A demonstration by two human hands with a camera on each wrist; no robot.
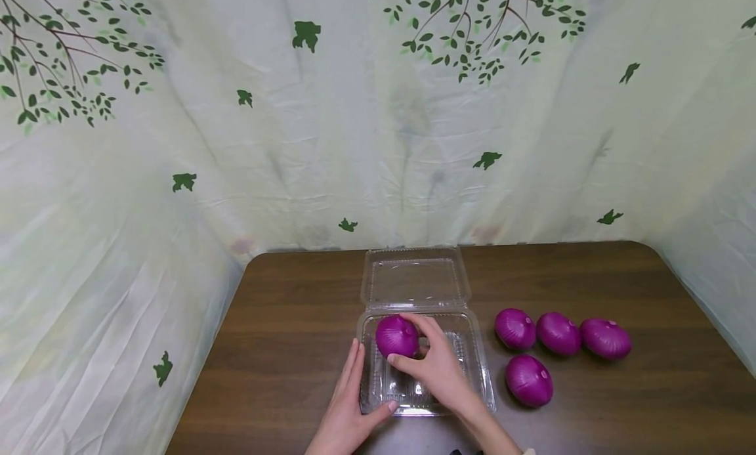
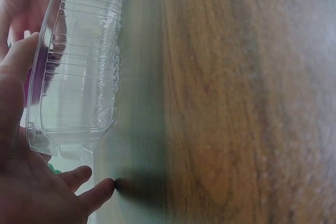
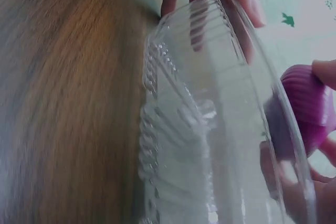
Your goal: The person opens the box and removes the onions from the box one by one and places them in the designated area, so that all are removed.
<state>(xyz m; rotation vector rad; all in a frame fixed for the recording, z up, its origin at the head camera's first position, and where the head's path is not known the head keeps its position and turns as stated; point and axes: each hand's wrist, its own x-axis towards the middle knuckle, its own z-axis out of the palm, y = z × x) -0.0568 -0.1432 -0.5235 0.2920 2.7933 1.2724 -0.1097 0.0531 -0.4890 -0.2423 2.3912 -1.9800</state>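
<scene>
A purple onion [image 1: 394, 337] is pinched between the thumb and fingers of my right hand [image 1: 438, 368]. It is over the back left part of a clear plastic clamshell container [image 1: 483, 366], whose hinged lid [image 1: 416, 281] lies folded back. In the right wrist view the onion [image 3: 308, 103] shows up at the container's rim, partly seen through the clear wall. My left hand [image 1: 350, 406] rests along the container's left side with fingers straight, its thumb at the front left corner. The left wrist view has these fingers [image 2: 97, 195] spread beside the clear wall.
To the right of the container, several more purple onions lie on the brown wooden table [image 1: 295, 324]: a row at the back [image 1: 558, 333] and one [image 1: 529, 381] nearer the front. A pale curtain [image 1: 378, 146] with leaf prints hangs behind the table and at its sides.
</scene>
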